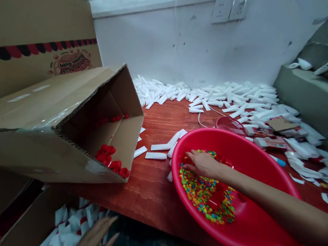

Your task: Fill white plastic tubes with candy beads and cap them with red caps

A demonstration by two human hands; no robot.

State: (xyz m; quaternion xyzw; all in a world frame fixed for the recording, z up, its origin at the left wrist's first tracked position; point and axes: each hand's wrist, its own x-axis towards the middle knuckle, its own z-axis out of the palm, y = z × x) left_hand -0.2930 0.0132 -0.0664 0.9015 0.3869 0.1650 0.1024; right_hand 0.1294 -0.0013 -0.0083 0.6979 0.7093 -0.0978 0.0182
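Note:
My right hand [202, 164] reaches into a red plastic basin [260, 234], over a layer of small multicoloured candies [196, 191]. Its fingers are bent together at the left side of the candies. A bit of red shows between them, but what they hold is hidden. Several red translucent plastic pieces [216, 199] lie among the candies. At the bottom edge my left hand [94, 239] is partly in view, fingers apart and holding nothing I can see. Below and beside it, white paper-wrapped pieces with red parts [64, 226] fill a lower box.
A cardboard box [27, 138] lies on its side at left, with red plastic pieces [108, 158] inside. White paper tubes [229, 97] are heaped along the wall on the reddish wooden table [149, 193]. A small red sieve [231, 125] sits behind the basin.

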